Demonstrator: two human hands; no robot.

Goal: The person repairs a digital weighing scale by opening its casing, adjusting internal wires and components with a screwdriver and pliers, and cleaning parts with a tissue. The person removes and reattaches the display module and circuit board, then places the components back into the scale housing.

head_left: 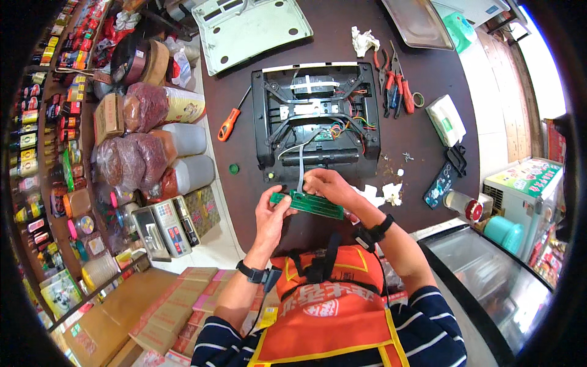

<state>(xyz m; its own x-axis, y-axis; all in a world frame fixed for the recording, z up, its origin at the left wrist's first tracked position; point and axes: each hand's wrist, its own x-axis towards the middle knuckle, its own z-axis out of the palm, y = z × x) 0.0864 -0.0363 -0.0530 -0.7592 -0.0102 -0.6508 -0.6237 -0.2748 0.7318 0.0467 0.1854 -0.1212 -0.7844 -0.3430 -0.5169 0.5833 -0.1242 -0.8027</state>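
Observation:
Just in front of my body, my left hand [269,215] is closed on the left end of a green circuit board [323,207], thumb on top. A flat grey ribbon cable [301,164] runs from the board's upper edge into an opened black device chassis [264,116]. The fingers of my right hand [331,186] are pinched on that cable close to the board; their tips partly cover the joint. Inside the chassis are metal brackets, coloured wires [340,130] and a small green board [324,136].
An orange-handled screwdriver [228,125] lies left of the chassis, with a green cap [233,168] below it. Red-handled pliers [391,85], a tape roll [418,99], a tissue pack [446,122] and a phone [439,185] lie rightward. A pale plastic cover [257,35] and tray [420,23] lie at the back.

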